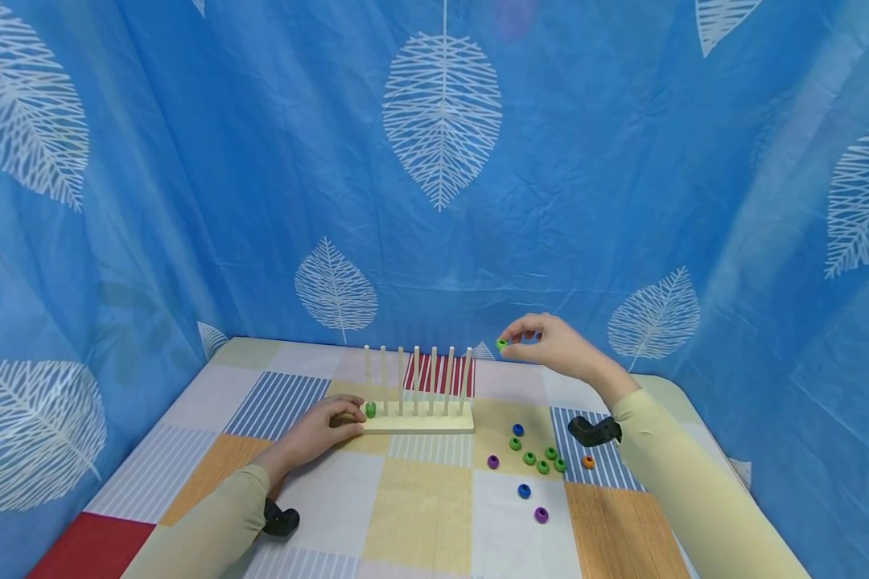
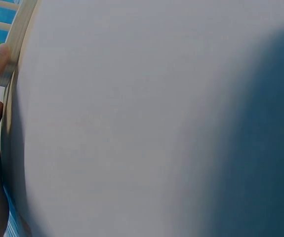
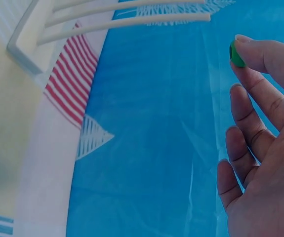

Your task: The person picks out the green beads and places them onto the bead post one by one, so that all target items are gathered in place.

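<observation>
A pale wooden peg rack [image 1: 423, 421] with a row of upright pegs stands on the table. My left hand [image 1: 313, 429] grips the rack's left end, thumb along the front and fingers round behind. Green beads [image 1: 371, 410] sit at the foot of the leftmost peg, close to those fingers. Up in the air, right of the rack and above peg height, my right hand [image 1: 556, 347] pinches a green bead [image 3: 237, 55] between thumb and index finger. Its other fingers are loosely bent in the right wrist view. In the left wrist view only part of the left hand shows at the edge.
Loose beads lie right of the rack: several green beads [image 1: 529, 458], blue beads [image 1: 525, 490], purple beads [image 1: 541, 515] and one orange bead [image 1: 588, 462]. A patchwork-patterned cloth [image 1: 423, 515] covers the table. Blue curtains [image 1: 261, 201] with white leaves hang behind and at both sides.
</observation>
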### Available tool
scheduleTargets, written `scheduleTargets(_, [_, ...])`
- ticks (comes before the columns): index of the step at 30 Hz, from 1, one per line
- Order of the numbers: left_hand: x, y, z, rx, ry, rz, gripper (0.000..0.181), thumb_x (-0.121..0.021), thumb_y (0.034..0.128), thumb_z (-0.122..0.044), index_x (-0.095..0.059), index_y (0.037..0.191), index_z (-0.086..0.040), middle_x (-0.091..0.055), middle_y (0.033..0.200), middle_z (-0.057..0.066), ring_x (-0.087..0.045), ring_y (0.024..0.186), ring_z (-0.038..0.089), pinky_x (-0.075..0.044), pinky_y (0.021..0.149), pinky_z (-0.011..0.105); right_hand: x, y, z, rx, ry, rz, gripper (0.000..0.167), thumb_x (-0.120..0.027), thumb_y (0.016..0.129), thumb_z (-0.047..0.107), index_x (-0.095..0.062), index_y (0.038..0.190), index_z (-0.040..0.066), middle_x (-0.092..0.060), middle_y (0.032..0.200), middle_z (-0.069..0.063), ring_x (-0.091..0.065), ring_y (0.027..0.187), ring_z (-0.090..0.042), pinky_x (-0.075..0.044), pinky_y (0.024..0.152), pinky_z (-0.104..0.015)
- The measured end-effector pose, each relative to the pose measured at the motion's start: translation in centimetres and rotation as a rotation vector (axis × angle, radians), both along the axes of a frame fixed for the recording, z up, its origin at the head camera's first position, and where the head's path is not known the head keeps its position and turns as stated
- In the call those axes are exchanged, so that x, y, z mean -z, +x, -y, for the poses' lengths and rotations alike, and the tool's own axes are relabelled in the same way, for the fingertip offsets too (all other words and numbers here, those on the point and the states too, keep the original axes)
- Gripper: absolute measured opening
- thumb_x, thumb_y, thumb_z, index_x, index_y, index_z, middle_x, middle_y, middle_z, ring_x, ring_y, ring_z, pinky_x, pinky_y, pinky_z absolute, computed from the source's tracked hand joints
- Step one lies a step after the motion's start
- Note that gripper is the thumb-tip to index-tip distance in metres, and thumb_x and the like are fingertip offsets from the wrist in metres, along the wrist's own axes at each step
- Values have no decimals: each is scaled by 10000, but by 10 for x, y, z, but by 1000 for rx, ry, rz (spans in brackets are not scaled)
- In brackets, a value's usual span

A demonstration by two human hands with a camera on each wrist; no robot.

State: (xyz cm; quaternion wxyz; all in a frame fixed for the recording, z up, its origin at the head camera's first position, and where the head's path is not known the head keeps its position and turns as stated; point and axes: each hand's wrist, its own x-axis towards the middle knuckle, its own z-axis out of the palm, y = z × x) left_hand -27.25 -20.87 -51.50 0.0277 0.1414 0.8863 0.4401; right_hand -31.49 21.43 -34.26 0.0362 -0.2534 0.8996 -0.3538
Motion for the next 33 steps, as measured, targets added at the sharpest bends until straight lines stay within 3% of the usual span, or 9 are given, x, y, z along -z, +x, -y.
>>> scheduleTargets(13, [0, 0, 1, 28, 0, -29, 55, -752, 955, -206, -727, 994, -236, -575, 1425, 81, -471, 1369, 360, -342, 1156, 570, -11, -2, 30, -65, -25, -9, 241, -753, 943, 354, -740, 1140, 215, -640, 1109, 1, -507, 1019, -243, -476, 844, -442])
scheduleTargets(33, [2, -1, 1, 23, 12, -30, 55, -758, 950, -224, -723, 979, -253, -580, 1421, 64, -470, 1372, 355, -333, 1161, 573, -17, -6, 74, -115, -1, 2, 245, -759, 927, 400, -743, 1128, 260, -657, 1166, 34, -489, 1076, -266, -462, 860, -444])
